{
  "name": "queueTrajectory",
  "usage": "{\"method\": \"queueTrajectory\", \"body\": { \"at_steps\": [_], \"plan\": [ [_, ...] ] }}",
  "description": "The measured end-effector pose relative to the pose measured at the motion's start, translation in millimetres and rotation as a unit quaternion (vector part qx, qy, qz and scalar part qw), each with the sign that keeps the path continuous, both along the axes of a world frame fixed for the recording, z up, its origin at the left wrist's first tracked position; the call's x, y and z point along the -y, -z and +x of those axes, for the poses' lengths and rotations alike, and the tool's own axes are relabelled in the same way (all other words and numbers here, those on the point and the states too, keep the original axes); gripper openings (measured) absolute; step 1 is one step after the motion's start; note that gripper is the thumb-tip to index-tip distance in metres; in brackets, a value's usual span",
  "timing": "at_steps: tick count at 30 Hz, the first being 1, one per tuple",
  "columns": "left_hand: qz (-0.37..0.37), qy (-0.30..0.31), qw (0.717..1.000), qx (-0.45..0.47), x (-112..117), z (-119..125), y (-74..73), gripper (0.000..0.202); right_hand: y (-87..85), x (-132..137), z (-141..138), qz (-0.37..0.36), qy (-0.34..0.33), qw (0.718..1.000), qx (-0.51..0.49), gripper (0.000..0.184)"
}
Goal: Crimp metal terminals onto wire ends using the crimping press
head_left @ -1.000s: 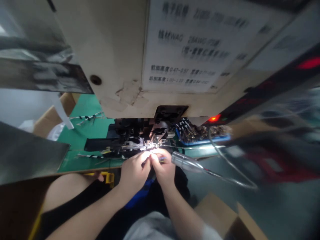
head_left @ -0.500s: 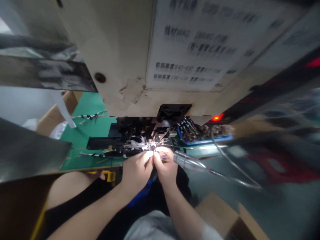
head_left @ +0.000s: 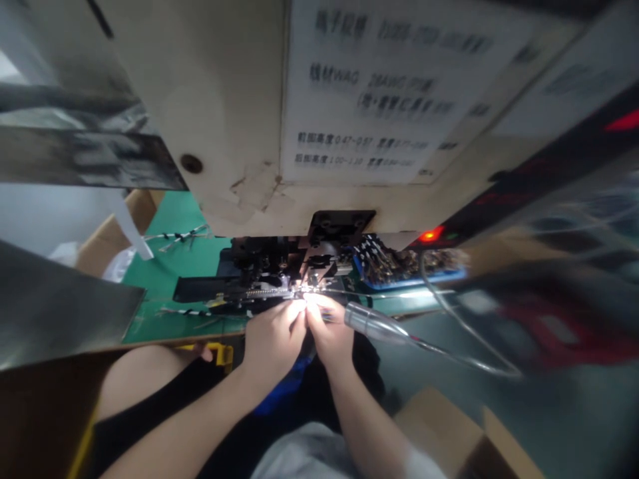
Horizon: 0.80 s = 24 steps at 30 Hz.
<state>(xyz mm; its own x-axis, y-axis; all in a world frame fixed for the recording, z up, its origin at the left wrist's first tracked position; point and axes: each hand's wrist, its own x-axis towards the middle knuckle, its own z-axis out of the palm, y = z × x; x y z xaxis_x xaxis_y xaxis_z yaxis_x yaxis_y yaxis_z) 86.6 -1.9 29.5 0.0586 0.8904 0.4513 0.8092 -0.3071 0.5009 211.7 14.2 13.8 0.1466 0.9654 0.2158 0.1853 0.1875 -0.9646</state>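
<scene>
My left hand (head_left: 274, 336) and my right hand (head_left: 330, 332) meet at the fingertips in front of the lit tooling of a crimping machine (head_left: 302, 286). Both are closed in a pinch. Thin coloured wires (head_left: 327, 314) show beside the fingers of my right hand. My left finger and thumb pinch at the same spot, where the wire ends are too small and bright to make out. Just right of my hands is the silvery tapered head of a lamp (head_left: 374, 322) on a bent neck.
The machine's cream housing (head_left: 239, 100) with a printed label (head_left: 369, 100) hangs low overhead. A blue tray (head_left: 424, 276) of bundled wires lies right. Cable pieces (head_left: 182, 234) rest on the green mat (head_left: 170, 266) at left. An open cardboard box (head_left: 439, 426) stands lower right.
The view has shifted slightly, so the housing and label sit a little farther left. Both hands keep their pinch at the tooling, with hardly any movement.
</scene>
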Motion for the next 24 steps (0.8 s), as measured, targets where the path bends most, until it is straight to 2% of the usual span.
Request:
{"method": "queueTrajectory", "body": {
  "at_steps": [10,18,24],
  "plan": [
    [-0.030,-0.011,0.999,0.015,-1.2,-1.2,6.1,0.023,2.5,1.9,-5.7,0.010,0.038,0.999,-0.036,0.017],
    [-0.047,-0.002,0.999,0.000,2.4,0.8,2.8,0.019,-2.3,1.4,-4.3,-0.002,0.040,0.999,0.017,0.014],
    [-0.051,-0.010,0.999,0.001,-1.2,1.9,2.8,0.019,-6.4,3.5,-8.0,0.040,0.057,0.997,0.020,0.009]
  ]
}}
